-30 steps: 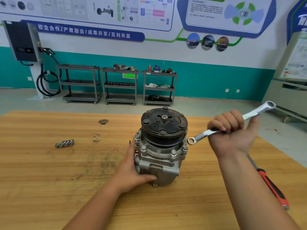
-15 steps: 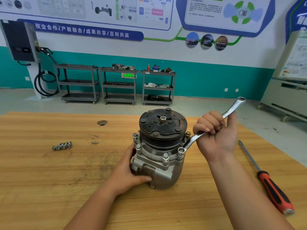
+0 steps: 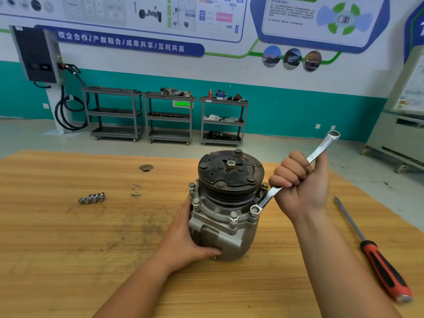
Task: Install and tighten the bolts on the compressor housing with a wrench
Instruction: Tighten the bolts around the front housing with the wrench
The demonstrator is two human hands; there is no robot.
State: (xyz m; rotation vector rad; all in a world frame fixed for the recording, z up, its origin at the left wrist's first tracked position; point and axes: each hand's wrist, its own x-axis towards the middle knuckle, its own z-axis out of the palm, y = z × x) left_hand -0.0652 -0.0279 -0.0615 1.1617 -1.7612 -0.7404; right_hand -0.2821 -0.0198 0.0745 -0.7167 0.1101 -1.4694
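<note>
The right hand [image 3: 300, 187], right of centre in the frame, is closed in a fist round the shank of the wrench [image 3: 267, 199], thumb running up along it. The tool slants from its free ring end at the upper right down to its lower ring, which sits over the bolt head [image 3: 255, 210] at the lower right of the flange. The left hand [image 3: 183, 237], just below centre, clasps the left flank of the compressor housing [image 3: 229, 230], thumb across its front and fingers hidden behind it. It steadies the housing upright on the wooden surface [image 3: 68, 249], with the dark pulley [image 3: 230, 171] on top. Four other bolts [image 3: 233, 215] show around the flange, all standing proud of it, so they look threaded in but not yet run down. By my reading, installing is largely done and tightening is only at its start, with most bolts left to do. A small heap of loose fasteners [image 3: 91, 198] lies at the left of the surface; whether they belong to this job I cannot tell. A red-handled screwdriver [image 3: 385, 271] lies at the lower right.
</note>
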